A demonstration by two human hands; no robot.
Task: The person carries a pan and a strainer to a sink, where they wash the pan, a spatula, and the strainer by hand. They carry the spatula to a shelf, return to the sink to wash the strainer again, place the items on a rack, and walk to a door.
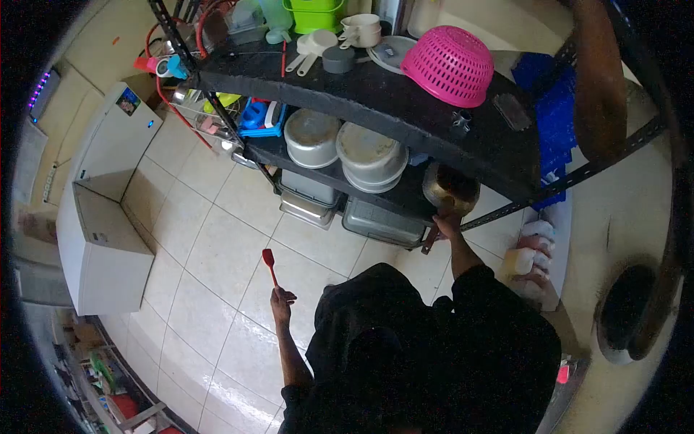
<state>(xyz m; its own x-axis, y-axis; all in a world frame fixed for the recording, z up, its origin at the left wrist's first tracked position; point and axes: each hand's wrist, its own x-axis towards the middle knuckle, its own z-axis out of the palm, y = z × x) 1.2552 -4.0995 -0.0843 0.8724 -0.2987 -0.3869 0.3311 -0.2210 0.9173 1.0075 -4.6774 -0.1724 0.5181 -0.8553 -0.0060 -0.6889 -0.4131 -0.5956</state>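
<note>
My left hand (pixel 283 300) is closed around the handle of a red spatula (pixel 269 257), held head up over the tiled floor. At the right end of the lower shelf, my right hand (pixel 450 223) grips the handle of a frying pan (pixel 457 189). The pan's round, brown-stained metal body is partly in shadow under the upper shelf. Its brown handle end (pixel 429 240) sticks out below my fingers. Two upturned aluminium pots, a dented one (pixel 370 148) and a smaller one (pixel 312 134), sit to the left of the pan.
The black shelf (pixel 361 98) carries a pink colander (pixel 455 65), measuring cups (pixel 316 45) and a green bucket (pixel 316 14). Metal trays (pixel 383 220) lie low beneath it. A slotted metal post (pixel 564 184) slants at the right. A white fridge (pixel 108 166) stands left.
</note>
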